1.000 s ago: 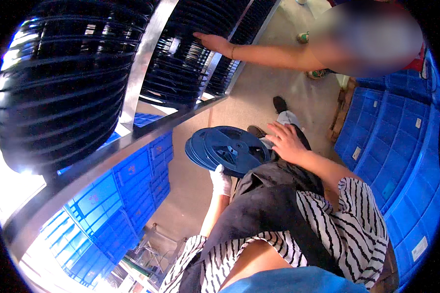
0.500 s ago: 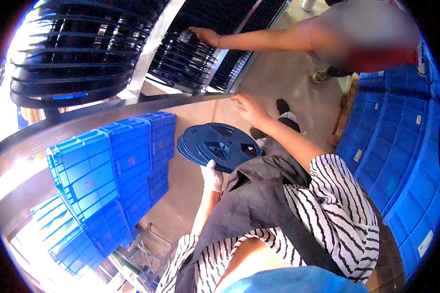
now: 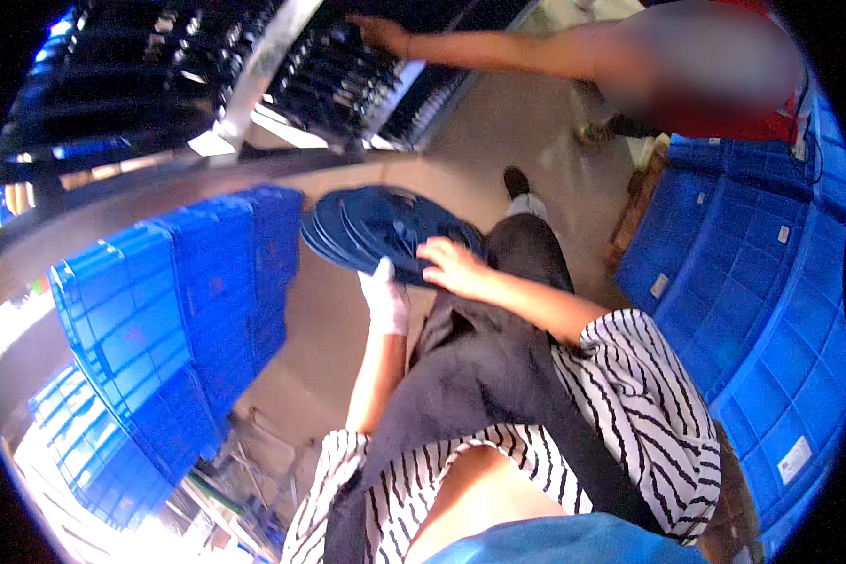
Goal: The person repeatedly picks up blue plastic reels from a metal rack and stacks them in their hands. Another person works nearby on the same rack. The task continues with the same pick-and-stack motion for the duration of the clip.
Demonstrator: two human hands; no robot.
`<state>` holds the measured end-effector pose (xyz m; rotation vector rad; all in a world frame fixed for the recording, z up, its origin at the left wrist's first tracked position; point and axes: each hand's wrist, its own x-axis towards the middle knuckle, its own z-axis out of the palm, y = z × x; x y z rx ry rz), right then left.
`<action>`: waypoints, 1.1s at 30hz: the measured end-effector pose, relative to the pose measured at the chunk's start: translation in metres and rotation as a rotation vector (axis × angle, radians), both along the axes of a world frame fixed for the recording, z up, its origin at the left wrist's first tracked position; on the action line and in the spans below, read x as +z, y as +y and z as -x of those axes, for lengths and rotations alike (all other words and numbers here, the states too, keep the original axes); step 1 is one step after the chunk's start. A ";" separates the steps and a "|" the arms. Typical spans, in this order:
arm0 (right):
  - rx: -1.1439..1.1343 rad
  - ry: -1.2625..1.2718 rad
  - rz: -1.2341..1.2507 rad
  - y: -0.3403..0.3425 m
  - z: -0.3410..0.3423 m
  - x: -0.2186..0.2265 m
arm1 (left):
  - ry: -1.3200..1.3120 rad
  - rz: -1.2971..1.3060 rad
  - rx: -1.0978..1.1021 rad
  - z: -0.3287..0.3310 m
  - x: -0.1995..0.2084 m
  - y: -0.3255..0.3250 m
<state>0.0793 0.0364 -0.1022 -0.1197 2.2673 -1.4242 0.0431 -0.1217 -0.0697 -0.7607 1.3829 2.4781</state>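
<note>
In my left hand (image 3: 385, 299), which wears a white glove, is a stack of flat, dark blue plastic reels (image 3: 371, 218). The thumb lies over the near rim, and the fingers underneath are hidden. My bare right hand (image 3: 461, 268) is over the near right part of the stack with its fingers spread. Whether its fingertips press on the top reel is not clear. The reels are held in front of my dark apron, above the floor, slightly fanned out at their left edge.
A rack (image 3: 268, 66) packed with black reels stands at the upper left. A co-worker's hand (image 3: 378, 38) reaches into it from the right. Blue plastic crates (image 3: 221, 273) are stacked at the left, and more blue crates (image 3: 752, 235) line the right side.
My right hand has come from near the rack's edge down to the reels. The rack, reels and crates sit higher and further left in view. My left hand keeps its hold.
</note>
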 end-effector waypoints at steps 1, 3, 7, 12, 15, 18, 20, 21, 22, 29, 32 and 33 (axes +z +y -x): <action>-0.093 -0.039 -0.060 0.005 -0.005 0.002 | -0.002 -0.032 -0.001 0.001 0.003 0.004; -0.298 -0.114 -0.136 0.013 -0.009 -0.010 | -0.024 -0.054 0.018 0.004 0.001 0.006; -0.811 -0.485 -0.127 0.032 -0.023 -0.029 | -0.116 -0.162 0.115 0.004 0.004 0.004; -1.349 -0.580 0.108 0.054 -0.029 -0.069 | -0.222 -0.272 0.150 -0.007 -0.005 0.001; -1.434 -0.787 0.586 0.090 -0.036 -0.083 | -0.227 -0.255 0.148 -0.009 -0.005 0.003; -1.470 -0.927 0.496 0.093 -0.023 -0.067 | -0.223 -0.251 0.147 -0.010 -0.005 0.000; -1.437 -0.895 0.668 0.096 -0.022 -0.067 | -0.258 -0.261 0.138 -0.010 -0.004 -0.003; -1.423 -0.878 0.755 0.098 -0.023 -0.067 | -0.263 -0.292 0.142 -0.009 -0.004 -0.002; -1.411 -0.914 0.817 0.100 -0.024 -0.067 | -0.272 -0.284 0.167 -0.009 -0.004 -0.001; -1.409 -1.023 1.063 0.085 -0.008 -0.039 | -0.244 -0.241 0.222 -0.010 -0.011 0.000; -1.444 -1.013 1.084 0.083 -0.009 -0.041 | -0.238 -0.220 0.234 -0.010 -0.013 0.000; -1.459 -1.008 1.084 0.083 -0.010 -0.042 | -0.234 -0.208 0.234 -0.009 -0.011 0.001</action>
